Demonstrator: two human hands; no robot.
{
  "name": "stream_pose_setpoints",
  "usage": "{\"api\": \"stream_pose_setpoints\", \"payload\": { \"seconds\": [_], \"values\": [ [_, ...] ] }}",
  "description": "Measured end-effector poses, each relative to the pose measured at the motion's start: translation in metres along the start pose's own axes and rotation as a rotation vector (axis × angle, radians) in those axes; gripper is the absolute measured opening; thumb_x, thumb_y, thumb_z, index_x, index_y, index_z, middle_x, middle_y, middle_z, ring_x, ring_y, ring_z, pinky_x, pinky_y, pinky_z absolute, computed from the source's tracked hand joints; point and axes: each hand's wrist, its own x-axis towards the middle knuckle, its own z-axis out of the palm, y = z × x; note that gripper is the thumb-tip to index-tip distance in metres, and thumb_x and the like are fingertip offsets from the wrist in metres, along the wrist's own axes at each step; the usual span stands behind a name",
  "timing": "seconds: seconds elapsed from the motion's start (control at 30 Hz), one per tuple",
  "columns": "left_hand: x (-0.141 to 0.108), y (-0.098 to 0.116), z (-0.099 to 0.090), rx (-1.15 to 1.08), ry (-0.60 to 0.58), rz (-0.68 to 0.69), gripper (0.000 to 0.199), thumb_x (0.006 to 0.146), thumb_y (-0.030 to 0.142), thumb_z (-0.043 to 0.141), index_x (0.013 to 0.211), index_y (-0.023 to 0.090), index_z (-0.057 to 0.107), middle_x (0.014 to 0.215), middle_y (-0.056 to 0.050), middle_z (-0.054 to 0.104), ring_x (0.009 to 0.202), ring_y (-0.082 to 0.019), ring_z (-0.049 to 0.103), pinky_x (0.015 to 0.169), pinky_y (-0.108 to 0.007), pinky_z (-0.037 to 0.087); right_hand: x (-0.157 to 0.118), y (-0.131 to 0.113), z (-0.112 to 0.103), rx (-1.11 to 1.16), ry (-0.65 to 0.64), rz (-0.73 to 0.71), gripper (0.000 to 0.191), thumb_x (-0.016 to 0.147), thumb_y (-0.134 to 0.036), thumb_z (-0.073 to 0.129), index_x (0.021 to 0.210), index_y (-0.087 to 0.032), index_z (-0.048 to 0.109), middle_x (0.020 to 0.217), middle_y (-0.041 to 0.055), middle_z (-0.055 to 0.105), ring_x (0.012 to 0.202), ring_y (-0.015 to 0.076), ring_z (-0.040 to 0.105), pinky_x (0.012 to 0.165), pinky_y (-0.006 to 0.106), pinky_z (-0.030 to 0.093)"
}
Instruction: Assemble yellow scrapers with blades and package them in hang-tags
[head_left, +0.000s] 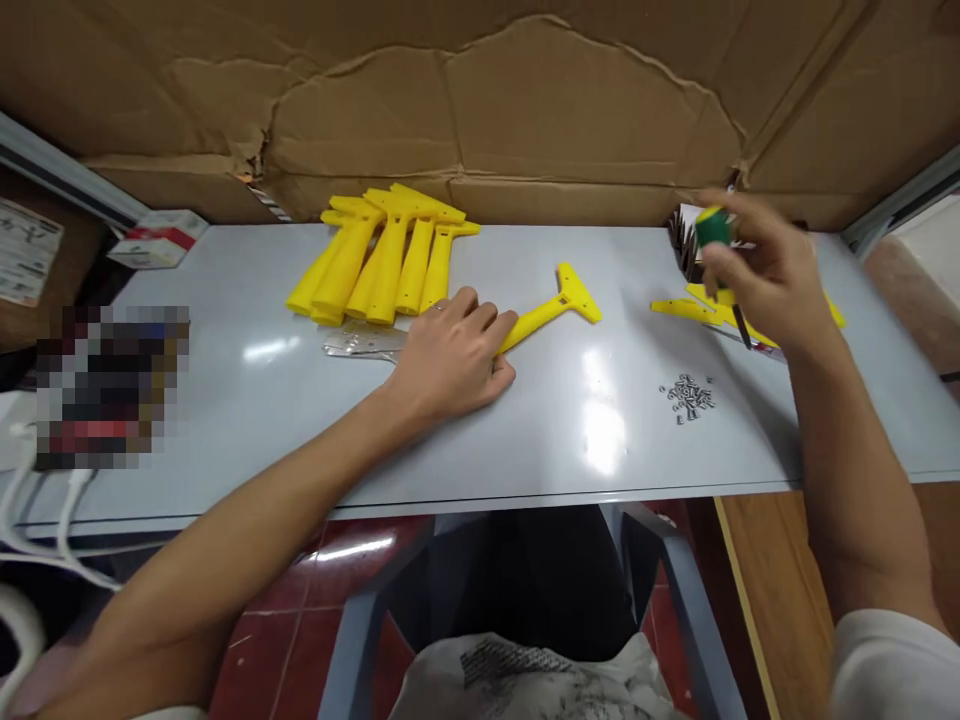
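My left hand (454, 360) is closed around the handle end of a yellow scraper (551, 308), which lies on the table with its T-shaped head pointing right and away. Over the right side, my right hand (784, 275) grips a screwdriver (712, 230) with a green and yellow handle; its dark shaft slants downward. Below that hand lie flat yellow pieces (682, 309), partly hidden by it. A small heap of screws (688, 398) sits nearer to me. Several yellow scraper handles (390, 265) are piled beyond my left hand, and clear, shiny flat pieces (360, 343) lie partly under it.
A cardboard sheet (585, 110) stands along the back of the grey table (480, 460). At the back left is a white and red box (159, 238). White cables (67, 520) hang at the left edge. A dark-edged stack (684, 245) stands behind the right hand.
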Motion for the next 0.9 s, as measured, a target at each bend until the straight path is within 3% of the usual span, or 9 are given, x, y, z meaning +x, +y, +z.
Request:
{"api": "stream_pose_setpoints", "payload": {
  "seconds": [0.1, 0.17, 0.3, 0.47, 0.6, 0.67, 0.77, 0.83, 0.9],
  "values": [
    [0.003, -0.004, 0.003, 0.033, 0.006, 0.06, 0.036, 0.096, 0.024, 0.051, 0.121, 0.015, 0.075, 0.106, -0.017, 0.076, 0.113, -0.04, 0.065, 0.083, -0.052, 0.056, -0.006, -0.009, 0.003, -0.251, -0.353, -0.09, 0.052, 0.103, -0.056, 0.067, 0.148, -0.033, 0.072, 0.106, 0.0033, 0.082, 0.078, 0.0212, 0.073, 0.081, 0.042, 0.06],
    [0.005, -0.006, 0.005, 0.048, 0.026, 0.085, 0.033, 0.096, 0.023, 0.052, 0.117, 0.013, 0.075, 0.109, -0.019, 0.075, 0.113, -0.04, 0.064, 0.087, -0.053, 0.056, -0.007, -0.01, 0.01, -0.41, -0.411, -0.119, 0.05, 0.105, -0.052, 0.062, 0.149, -0.032, 0.072, 0.117, 0.0053, 0.084, 0.092, 0.0263, 0.078, 0.089, 0.045, 0.059],
    [0.006, -0.008, 0.011, 0.006, 0.079, 0.124, 0.035, 0.095, 0.021, 0.055, 0.123, 0.011, 0.073, 0.118, -0.02, 0.074, 0.116, -0.039, 0.063, 0.092, -0.052, 0.056, -0.008, -0.007, 0.024, -0.627, -0.355, -0.14, 0.048, 0.106, -0.047, 0.059, 0.149, -0.029, 0.07, 0.129, 0.0082, 0.082, 0.104, 0.0319, 0.078, 0.087, 0.046, 0.058],
    [0.006, -0.009, 0.015, -0.106, 0.088, 0.166, 0.041, 0.097, 0.019, 0.054, 0.133, 0.013, 0.072, 0.122, -0.017, 0.075, 0.117, -0.036, 0.064, 0.092, -0.049, 0.055, -0.008, 0.003, 0.032, -0.774, -0.289, -0.231, 0.044, 0.107, -0.042, 0.059, 0.147, -0.03, 0.072, 0.13, 0.0122, 0.077, 0.098, 0.0315, 0.075, 0.073, 0.044, 0.054],
    [0.008, -0.019, 0.008, -0.194, 0.064, 0.171, 0.034, 0.096, 0.027, 0.059, 0.121, 0.014, 0.079, 0.11, -0.014, 0.08, 0.112, -0.036, 0.065, 0.091, -0.051, 0.055, -0.009, 0.001, 0.031, -0.705, -0.168, -0.418, 0.042, 0.109, -0.041, 0.06, 0.145, -0.026, 0.074, 0.126, 0.0163, 0.073, 0.109, 0.0354, 0.069, 0.084, 0.05, 0.056],
    [0.008, -0.034, 0.0, -0.326, 0.081, 0.154, 0.033, 0.1, 0.042, 0.062, 0.11, 0.019, 0.082, 0.105, -0.011, 0.082, 0.109, -0.034, 0.066, 0.091, -0.048, 0.054, -0.011, -0.005, 0.031, -0.633, -0.137, -0.495, 0.038, 0.109, -0.04, 0.061, 0.14, -0.024, 0.076, 0.12, 0.0164, 0.073, 0.11, 0.035, 0.067, 0.088, 0.051, 0.056],
    [0.003, -0.074, -0.013, -0.469, 0.16, 0.035, 0.041, 0.105, 0.055, 0.06, 0.1, 0.022, 0.085, 0.101, -0.006, 0.083, 0.102, -0.026, 0.065, 0.095, -0.041, 0.052, -0.014, -0.013, 0.034, -0.525, -0.127, -0.584, 0.032, 0.11, -0.036, 0.06, 0.131, -0.023, 0.08, 0.109, 0.0145, 0.075, 0.103, 0.0312, 0.067, 0.088, 0.049, 0.057],
    [-0.004, -0.105, -0.017, -0.458, 0.103, -0.061, 0.039, 0.1, 0.054, 0.068, 0.093, 0.02, 0.085, 0.094, -0.003, 0.082, 0.09, -0.019, 0.063, 0.094, -0.034, 0.05, -0.015, -0.016, 0.038, -0.474, -0.132, -0.646, 0.029, 0.11, -0.033, 0.06, 0.124, -0.02, 0.082, 0.105, 0.0129, 0.077, 0.098, 0.0289, 0.068, 0.087, 0.047, 0.058],
    [-0.01, -0.13, -0.017, -0.483, -0.047, -0.134, 0.04, 0.093, 0.058, 0.077, 0.091, 0.019, 0.085, 0.083, 0.002, 0.079, 0.074, -0.013, 0.058, 0.081, -0.026, 0.049, -0.017, -0.017, 0.042, -0.447, -0.145, -0.674, 0.028, 0.11, -0.031, 0.06, 0.121, -0.02, 0.083, 0.104, 0.0118, 0.078, 0.096, 0.0279, 0.069, 0.087, 0.047, 0.059]
  ]
}}
